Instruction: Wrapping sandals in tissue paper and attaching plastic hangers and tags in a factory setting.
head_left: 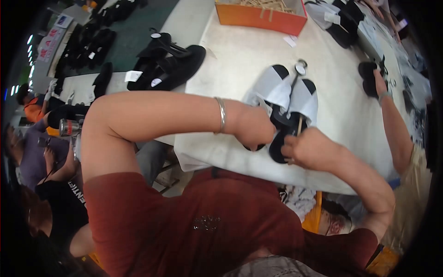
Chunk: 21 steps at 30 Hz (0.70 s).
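Observation:
A pair of black-soled slippers with pale grey bands lies on the table, toes pointing away from me: the left slipper (269, 87) and the right slipper (304, 99). Between their toes sits a black hanger (300, 69) with a round white disc. My left hand (256, 128) is closed at the inner heel side of the left slipper, its fingertips hidden. Over the heel of the right slipper, my right hand (311, 148) pinches a thin wooden stick (300, 124) that reaches up toward the grey band.
An orange box (260, 17) of small wooden sticks stands at the far edge. Black shoes (168, 64) with tags lie to the left on the white table (221, 87). At right, a co-worker's arm (397, 124) reaches to another dark pair (369, 78). More people sit at left.

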Available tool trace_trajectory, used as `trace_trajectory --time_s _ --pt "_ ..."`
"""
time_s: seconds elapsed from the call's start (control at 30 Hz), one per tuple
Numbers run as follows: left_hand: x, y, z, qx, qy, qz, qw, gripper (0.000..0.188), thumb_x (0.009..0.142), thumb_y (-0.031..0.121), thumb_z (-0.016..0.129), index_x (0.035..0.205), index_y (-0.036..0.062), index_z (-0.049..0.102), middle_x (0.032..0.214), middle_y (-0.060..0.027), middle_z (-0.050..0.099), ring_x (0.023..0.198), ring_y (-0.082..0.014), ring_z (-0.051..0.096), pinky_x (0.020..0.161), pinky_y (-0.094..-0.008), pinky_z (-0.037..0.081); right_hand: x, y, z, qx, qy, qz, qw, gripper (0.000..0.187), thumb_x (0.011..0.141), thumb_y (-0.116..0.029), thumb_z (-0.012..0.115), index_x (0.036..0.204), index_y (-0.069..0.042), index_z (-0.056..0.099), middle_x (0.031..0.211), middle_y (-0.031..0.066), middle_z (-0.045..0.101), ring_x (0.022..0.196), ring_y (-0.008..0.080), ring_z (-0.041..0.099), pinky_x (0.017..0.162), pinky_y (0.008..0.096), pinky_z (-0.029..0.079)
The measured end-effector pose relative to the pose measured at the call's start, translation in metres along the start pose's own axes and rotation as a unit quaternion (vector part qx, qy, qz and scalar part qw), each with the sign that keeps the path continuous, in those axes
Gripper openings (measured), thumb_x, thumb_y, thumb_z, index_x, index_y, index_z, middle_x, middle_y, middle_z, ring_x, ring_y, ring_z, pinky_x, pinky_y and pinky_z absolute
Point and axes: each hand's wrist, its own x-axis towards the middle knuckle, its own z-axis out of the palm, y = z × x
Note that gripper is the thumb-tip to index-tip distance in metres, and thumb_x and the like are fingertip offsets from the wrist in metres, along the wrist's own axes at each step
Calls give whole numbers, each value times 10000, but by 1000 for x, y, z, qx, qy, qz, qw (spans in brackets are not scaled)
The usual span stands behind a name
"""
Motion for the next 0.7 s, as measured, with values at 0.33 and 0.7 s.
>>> trace_trajectory --time_s 0.33,0.7 --pt "-57 28 -9 -62 499 35 864 190 911 224 687 888 71 575 865 -75 558 743 -282 610 615 -377 499 -31 -60 4 72 384 -111 914 200 792 -153 768 984 -151 708 902 15 659 641 147 615 525 272 459" --pt "-81 -151 -149 94 671 -300 672 293 898 69 564 1190 45 581 1119 -189 642 1012 -417 626 846 -483 515 115 123 -164 -101 696 139 698 194 900 -187 698 1038 -51 716 898 131 681 729 285 670 660 374 526"
